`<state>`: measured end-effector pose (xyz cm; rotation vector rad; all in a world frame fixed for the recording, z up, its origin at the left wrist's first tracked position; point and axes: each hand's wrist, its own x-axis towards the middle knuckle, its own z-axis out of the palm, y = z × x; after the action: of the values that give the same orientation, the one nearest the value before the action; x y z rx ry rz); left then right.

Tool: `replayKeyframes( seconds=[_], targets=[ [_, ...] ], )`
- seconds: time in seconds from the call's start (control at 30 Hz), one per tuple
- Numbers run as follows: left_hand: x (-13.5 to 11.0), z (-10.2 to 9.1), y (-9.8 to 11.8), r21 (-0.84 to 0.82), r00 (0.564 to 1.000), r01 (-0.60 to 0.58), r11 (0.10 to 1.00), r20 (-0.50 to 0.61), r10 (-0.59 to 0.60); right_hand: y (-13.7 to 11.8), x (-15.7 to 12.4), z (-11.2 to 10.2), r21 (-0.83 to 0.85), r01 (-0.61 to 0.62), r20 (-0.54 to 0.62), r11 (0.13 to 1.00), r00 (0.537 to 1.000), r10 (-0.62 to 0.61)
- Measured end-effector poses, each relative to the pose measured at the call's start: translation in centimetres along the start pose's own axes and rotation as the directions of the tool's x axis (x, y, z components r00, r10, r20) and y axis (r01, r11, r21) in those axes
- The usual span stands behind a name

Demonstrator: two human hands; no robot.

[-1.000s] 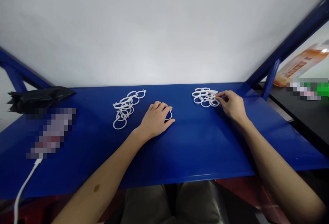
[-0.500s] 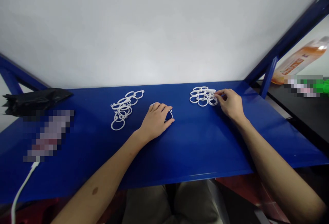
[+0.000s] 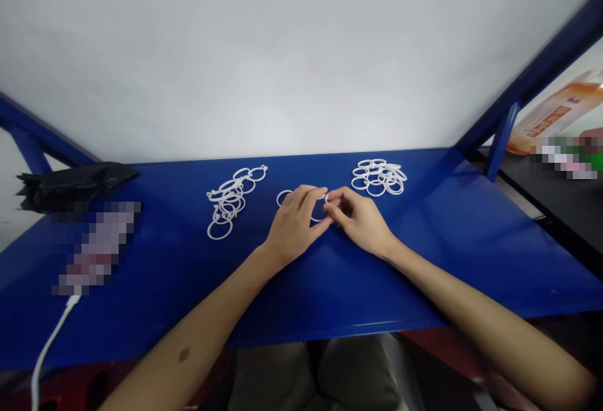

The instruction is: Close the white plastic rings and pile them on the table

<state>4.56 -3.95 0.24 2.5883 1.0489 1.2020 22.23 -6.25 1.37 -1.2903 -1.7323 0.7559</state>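
Your left hand [image 3: 293,222] arches palm down, thumb stretched rightward, over slim white rings [image 3: 317,219] at the middle of the glossy blue table [image 3: 367,285]; whether it grips them is hidden. Your right hand [image 3: 360,219] angles in, thumb and forefinger pinching a small white ring end. Leftward, a strung-out ring cluster [image 3: 231,200] slants away toward the right; a rounder ring pile [image 3: 377,175] lies farther right.

Behind, a broad, plain, greyish-white wall [image 3: 292,59], palest low in the middle, dimmer toward the corners. In front, a glossy blue desk [image 3: 405,285], with slanting blue bars [image 3: 503,141] at both ends. At right, a black tabletop [image 3: 532,194]. Below, too dim for certainty, possibly a reddish floor [image 3: 438,345].
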Motion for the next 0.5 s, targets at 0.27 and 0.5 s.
replayKeyframes(
  seconds=[0.27, 0.5],
  targets=[
    [0.9, -1.0, -0.2, -0.484, 0.861, 0.506, 0.714, 0.228, -0.455, 1.1, -0.1, -0.4, -0.092, 0.177, -0.042, 0.980, 0.983, -0.181],
    [0.8, -0.8, -0.6, -0.490, 0.844, 0.537, 0.687, 0.327, -0.426, 0.6, -0.9, -0.4, 0.008, 0.083, -0.047, 0.997, 0.995, -0.083]
  ],
)
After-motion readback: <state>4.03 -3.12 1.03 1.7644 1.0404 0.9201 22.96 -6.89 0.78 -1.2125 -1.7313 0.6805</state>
